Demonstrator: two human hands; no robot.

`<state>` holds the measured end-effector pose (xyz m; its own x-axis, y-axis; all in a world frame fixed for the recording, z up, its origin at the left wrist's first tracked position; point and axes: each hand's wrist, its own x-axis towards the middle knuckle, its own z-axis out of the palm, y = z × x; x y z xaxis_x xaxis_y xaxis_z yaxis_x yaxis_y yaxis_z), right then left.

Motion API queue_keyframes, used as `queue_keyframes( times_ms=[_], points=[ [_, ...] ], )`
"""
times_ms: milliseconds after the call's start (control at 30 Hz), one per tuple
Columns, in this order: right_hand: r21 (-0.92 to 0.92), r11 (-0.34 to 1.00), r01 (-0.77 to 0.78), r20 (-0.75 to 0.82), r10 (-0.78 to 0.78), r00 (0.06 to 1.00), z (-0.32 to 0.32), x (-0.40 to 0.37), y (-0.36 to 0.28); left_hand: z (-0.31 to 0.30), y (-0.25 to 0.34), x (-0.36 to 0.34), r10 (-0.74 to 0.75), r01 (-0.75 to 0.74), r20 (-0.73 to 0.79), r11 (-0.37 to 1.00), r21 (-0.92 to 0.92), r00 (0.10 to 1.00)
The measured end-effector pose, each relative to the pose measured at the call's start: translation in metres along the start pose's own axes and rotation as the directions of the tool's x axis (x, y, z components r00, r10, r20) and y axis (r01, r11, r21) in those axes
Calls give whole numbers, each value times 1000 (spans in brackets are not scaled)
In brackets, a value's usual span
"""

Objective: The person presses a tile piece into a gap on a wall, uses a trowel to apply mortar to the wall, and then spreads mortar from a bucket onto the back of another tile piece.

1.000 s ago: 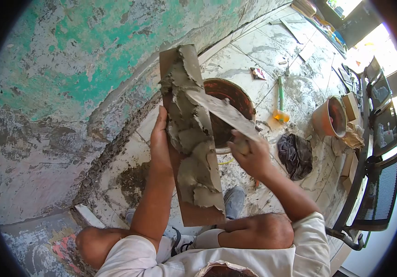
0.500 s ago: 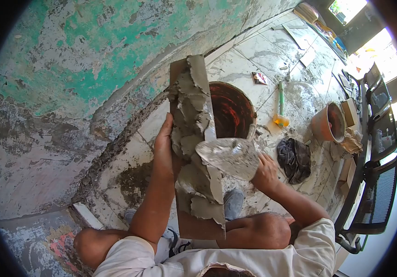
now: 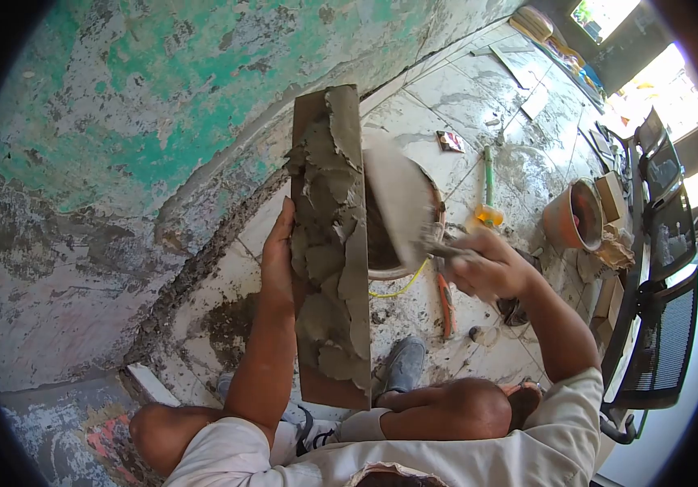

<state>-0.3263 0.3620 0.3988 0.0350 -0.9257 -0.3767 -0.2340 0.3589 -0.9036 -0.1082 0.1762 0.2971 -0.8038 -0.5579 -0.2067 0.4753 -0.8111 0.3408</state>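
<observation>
- Your left hand [image 3: 278, 252] is clasped on the long edge of the tile strip [image 3: 325, 391], on the side away from the bucket [image 3: 402, 266]. The thumb lies along the edge and the fingers are hidden behind the strip.
- The tile strip is held lengthwise between you and the bucket and hides the bucket's wall-side part.
- Grey mortar [image 3: 325, 211] is heaped in rough lumps over nearly the whole face of the strip. Bare tile shows only at the end nearest you and at one far corner.
- Your right hand [image 3: 487, 272] is closed tight round the handle of a trowel [image 3: 398, 199].
- The trowel blade is blurred. It hangs over the mouth of the bucket, just beside the mortar, and you cannot tell whether it touches.
- Orange-handled pliers [image 3: 445, 300] lie on the floor on your side of the bucket, below your right hand.
- A green-handled tool [image 3: 489, 174] lies on the floor just beyond the bucket.
- A second bucket [image 3: 576, 213], orange, stands well apart from the first, toward the black chairs [image 3: 665, 243].
- The peeling green wall [image 3: 122, 122] rises on the far side of the strip from the bucket.
- Your grey shoe [image 3: 402, 365] rests nearer you than the bucket, by the strip's near end.
</observation>
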Motion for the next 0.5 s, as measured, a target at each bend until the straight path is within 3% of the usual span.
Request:
queue_keyframes(
  times_ms=[33,100,133,233,300,333,400,500],
  points=[
    [3,1000,3,-3,-3,1000,-1,16,-2,9,-2,-4,32,-22,-86,993,114,996],
    [-181,983,-20,77,34,996,0,41,-4,18,-5,-8,91,-25,-220,959,283,971],
    [-174,985,-14,83,29,996,-2,46,-6,25,-4,-11,95,-26,-227,957,289,969],
    [-482,864,-144,85,209,974,-6,44,-26,35,-2,-20,92,12,-328,954,301,940],
    [-562,812,-157,97,253,963,-11,36,-35,22,-7,-18,41,104,-399,936,336,916],
    [-642,750,-161,104,294,950,-14,31,-38,17,-10,-16,32,112,-403,938,329,915],
    [-657,710,-253,60,384,921,-15,18,-35,7,-12,-12,-70,131,-270,968,212,960],
    [-687,654,-316,55,480,875,-26,-9,-15,6,-8,-9,-44,100,-244,971,219,969]
  ],
)
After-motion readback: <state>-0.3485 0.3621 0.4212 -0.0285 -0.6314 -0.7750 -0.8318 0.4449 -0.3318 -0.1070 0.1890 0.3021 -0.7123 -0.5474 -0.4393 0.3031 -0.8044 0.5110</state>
